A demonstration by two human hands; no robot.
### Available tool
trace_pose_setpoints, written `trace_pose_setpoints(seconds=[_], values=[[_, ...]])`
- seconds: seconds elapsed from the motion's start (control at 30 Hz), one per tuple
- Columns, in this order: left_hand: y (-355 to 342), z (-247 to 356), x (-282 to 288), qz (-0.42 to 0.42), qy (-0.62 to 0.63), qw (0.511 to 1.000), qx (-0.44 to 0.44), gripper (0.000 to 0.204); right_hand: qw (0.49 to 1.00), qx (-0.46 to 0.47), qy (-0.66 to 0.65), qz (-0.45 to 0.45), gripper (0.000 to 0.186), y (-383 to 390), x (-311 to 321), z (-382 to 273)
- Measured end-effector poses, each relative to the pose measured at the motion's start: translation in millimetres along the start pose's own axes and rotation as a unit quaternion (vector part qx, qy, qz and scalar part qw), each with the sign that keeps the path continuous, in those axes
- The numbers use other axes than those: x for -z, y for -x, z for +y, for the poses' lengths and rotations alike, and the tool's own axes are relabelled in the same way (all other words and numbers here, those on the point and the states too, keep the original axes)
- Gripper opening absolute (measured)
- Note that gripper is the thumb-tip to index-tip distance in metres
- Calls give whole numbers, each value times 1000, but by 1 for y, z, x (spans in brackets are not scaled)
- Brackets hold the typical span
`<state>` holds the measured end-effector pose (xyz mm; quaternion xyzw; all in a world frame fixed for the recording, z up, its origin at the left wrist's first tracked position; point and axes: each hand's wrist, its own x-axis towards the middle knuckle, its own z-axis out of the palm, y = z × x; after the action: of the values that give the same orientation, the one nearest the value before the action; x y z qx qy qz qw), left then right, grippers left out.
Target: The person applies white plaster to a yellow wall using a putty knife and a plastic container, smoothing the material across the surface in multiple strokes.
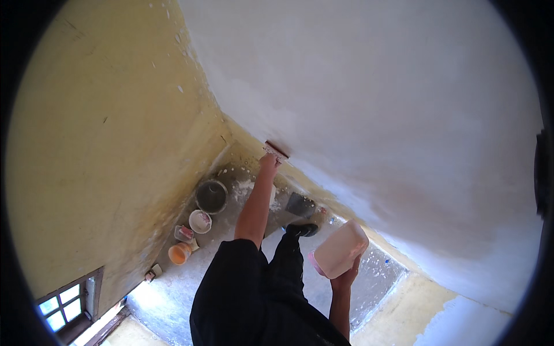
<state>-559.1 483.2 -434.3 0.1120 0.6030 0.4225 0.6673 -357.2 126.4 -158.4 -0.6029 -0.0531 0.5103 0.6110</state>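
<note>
My left hand (269,161) grips a wide scraper (277,150) with a dark edge and whitish smears. It is held against the white-coated wall (375,104), low down near the corner with the yellow wall (115,115). Bare yellow shows along the bottom of the coated wall. In my right hand (347,275) is a pale pink, box-shaped plastic container (341,248), held tilted at its right side. Its contents cannot be made out.
Along the yellow wall's foot stand a dark bucket (212,196), a white tub (200,221), a small tub with pink stuff (184,233) and an orange bucket (179,253). A dark flat sheet (300,205) lies beyond my shoe (303,230). White splashes mark the floor. A window (62,307) is lower left.
</note>
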Motion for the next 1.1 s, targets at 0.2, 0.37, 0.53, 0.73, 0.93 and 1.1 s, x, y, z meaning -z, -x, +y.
trace_pose_setpoints(seconds=[0.2, 0.37, 0.53, 0.73, 0.93, 1.1], values=[[77, 14, -25, 63, -93, 969, -220, 13, 990, -31, -130, -43, 58, -11, -19, -9], [195, 27, -75, 75, -200, 945, -246, 21, 984, -40, -164, -55, 59, -21, -31, -13], [219, 0, -59, 102, -179, 913, -351, 21, 985, -56, -154, -58, 59, -20, -46, -17], [126, 14, -67, 188, -201, 924, -266, 21, 981, -58, -174, -60, 59, -16, -33, -13], [187, -37, -148, 166, -210, 867, -420, 50, 982, -60, -168, -60, 59, -10, -33, -15], [219, -126, -79, -26, -321, 894, -311, 39, 982, -42, -178, -49, 58, -16, -17, -9]])
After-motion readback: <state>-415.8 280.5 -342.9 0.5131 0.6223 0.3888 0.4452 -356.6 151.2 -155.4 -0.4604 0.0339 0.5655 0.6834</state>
